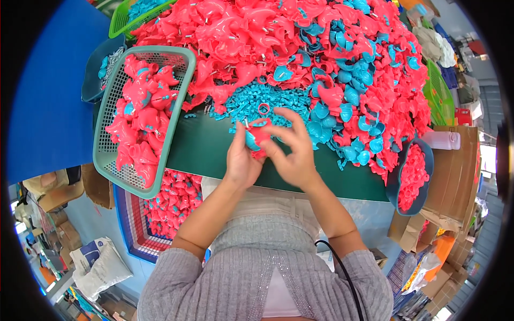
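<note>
Plastic piece: small and glossy, showing red with a rounded teal patch on its left
Outline: being partly hidden by fingers, so its exact tilt is staying unclear
Place: sitting between the left hand and right hand, hanging over the green worktop

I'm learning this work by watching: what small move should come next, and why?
Probably a gentle press with the right hand on the red-and-teal piece: the left hand supports it, and the right thumb and fingers are right at its edge.
</note>
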`<move>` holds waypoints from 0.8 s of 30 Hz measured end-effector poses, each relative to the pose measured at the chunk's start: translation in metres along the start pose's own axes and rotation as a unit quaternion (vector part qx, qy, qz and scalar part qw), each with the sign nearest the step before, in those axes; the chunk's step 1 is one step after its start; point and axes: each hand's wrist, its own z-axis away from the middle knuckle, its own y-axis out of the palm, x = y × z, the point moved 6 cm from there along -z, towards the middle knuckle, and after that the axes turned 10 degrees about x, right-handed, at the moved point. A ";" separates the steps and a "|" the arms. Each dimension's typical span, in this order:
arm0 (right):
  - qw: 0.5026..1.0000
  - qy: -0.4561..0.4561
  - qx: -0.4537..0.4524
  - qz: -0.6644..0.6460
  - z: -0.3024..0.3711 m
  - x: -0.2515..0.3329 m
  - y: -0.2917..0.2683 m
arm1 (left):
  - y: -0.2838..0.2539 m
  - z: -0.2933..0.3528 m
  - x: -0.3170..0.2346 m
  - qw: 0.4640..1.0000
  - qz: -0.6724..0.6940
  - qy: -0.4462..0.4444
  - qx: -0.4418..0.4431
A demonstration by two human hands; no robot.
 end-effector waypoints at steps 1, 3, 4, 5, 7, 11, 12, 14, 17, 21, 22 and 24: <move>0.999 0.031 -0.028 -0.026 -0.007 -0.016 -0.001 | -0.010 0.002 -0.008 1.000 -0.004 0.007 -0.002; 0.995 0.065 -0.061 -0.047 -0.016 -0.042 0.001 | -0.015 0.005 -0.016 0.999 -0.011 0.016 -0.051; 0.997 0.051 -0.038 0.039 -0.023 -0.051 0.010 | -0.020 0.006 -0.019 0.998 -0.013 0.017 -0.050; 0.991 0.037 -0.016 0.128 -0.028 -0.055 0.015 | -0.028 0.009 -0.021 0.998 -0.022 0.019 -0.062; 0.991 0.027 -0.021 0.131 -0.033 -0.058 0.018 | -0.035 0.012 -0.028 0.996 -0.040 0.029 -0.073; 0.956 -0.001 -0.091 0.279 -0.055 -0.057 -0.017 | -0.038 0.016 -0.035 0.993 -0.058 0.038 -0.093; 0.955 0.001 -0.092 0.281 -0.061 -0.060 -0.026 | -0.037 0.016 -0.035 0.994 -0.059 0.040 -0.089; 0.888 0.014 -0.054 0.456 -0.074 -0.067 -0.037 | -0.034 0.012 -0.034 0.995 -0.061 0.034 -0.076; 0.902 -0.025 -0.081 0.424 -0.064 -0.058 -0.056 | -0.036 0.014 -0.030 0.996 -0.042 0.021 -0.074; 0.918 -0.007 -0.178 0.353 -0.030 -0.053 -0.114 | -0.038 0.014 -0.034 0.997 -0.033 0.027 -0.068; 0.917 0.043 -0.197 0.346 -0.019 -0.056 -0.127 | -0.035 0.012 -0.032 0.997 -0.031 0.019 -0.063; 0.915 0.072 -0.199 0.345 -0.006 -0.059 -0.132 | -0.035 0.010 -0.024 0.996 -0.044 0.012 -0.073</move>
